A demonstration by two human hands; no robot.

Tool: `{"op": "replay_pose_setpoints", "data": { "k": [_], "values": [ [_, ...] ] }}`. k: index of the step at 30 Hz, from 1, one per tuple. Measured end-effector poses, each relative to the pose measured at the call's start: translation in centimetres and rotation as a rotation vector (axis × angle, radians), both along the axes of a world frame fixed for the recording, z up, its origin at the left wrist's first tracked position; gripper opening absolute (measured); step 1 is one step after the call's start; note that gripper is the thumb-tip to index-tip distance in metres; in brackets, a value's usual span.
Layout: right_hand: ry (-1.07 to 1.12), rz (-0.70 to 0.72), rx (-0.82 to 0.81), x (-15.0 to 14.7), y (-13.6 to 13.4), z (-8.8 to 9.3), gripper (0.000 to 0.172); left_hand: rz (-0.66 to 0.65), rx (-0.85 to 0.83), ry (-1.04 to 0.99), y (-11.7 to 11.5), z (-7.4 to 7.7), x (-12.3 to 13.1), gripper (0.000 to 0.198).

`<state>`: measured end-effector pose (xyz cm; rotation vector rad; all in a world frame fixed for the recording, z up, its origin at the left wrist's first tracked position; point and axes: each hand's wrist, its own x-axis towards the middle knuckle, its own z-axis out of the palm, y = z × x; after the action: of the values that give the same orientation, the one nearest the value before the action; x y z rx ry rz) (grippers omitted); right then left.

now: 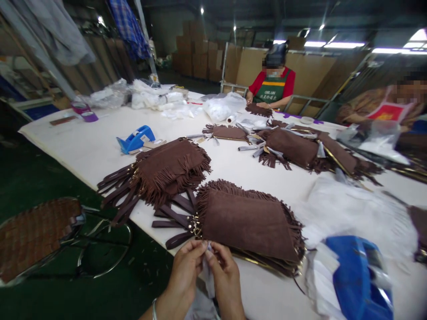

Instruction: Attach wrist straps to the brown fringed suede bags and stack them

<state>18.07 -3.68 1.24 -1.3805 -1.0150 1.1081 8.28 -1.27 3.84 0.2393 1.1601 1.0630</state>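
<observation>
Both my hands meet at the table's near edge, below a stack of brown fringed pouches (247, 222). My left hand (185, 271) pinches the top of a thin greyish wrapped strip (209, 278). My right hand (224, 271) closes on the same strip from the other side, its fingertips nearly touching the left ones. The strip hangs down between the palms. Dark wrist straps with gold clasps (195, 224) stick out from the stack's left side, just above my fingertips. A second stack of fringed pouches (170, 166) lies farther back on the left.
A blue tape dispenser (353, 275) stands at the right, another (136, 138) at back left. More brown pouches (293, 149) with grey-wrapped pieces lie across the white table (110, 166). Plastic bags (360, 209) spread on the right. Two people work opposite. A stool (40, 235) stands left.
</observation>
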Motion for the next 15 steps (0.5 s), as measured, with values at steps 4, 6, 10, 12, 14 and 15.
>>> {"op": "replay_pose_setpoints", "data": {
  "k": [4, 6, 10, 12, 14, 15],
  "values": [
    [-0.057, 0.014, 0.006, 0.32, -0.07, -0.01, 0.023, 0.036, -0.048, -0.116, -0.01, -0.59, 0.16, 0.023],
    [-0.060, 0.031, 0.019, 0.54, -0.05, -0.06, 0.024, 0.020, -0.055, -0.175, 0.12, -0.93, 0.01, 0.022],
    [-0.049, 0.067, 0.047, 0.85, -0.11, -0.41, 0.026, -0.012, -0.098, -0.230, 0.50, -0.98, -0.36, 0.018],
    [-0.051, 0.068, 0.055, 0.88, -0.24, -0.65, 0.027, -0.027, -0.152, -0.239, 0.63, -0.81, -0.38, 0.018],
    [-0.064, 0.059, 0.062, 0.83, -0.43, -0.83, 0.028, -0.025, -0.190, -0.239, 0.67, -0.72, -0.25, 0.018],
    [-0.075, 0.056, 0.064, 0.78, -0.52, -0.87, 0.028, -0.013, -0.194, -0.235, 0.65, -0.75, -0.15, 0.018]
  ]
}}
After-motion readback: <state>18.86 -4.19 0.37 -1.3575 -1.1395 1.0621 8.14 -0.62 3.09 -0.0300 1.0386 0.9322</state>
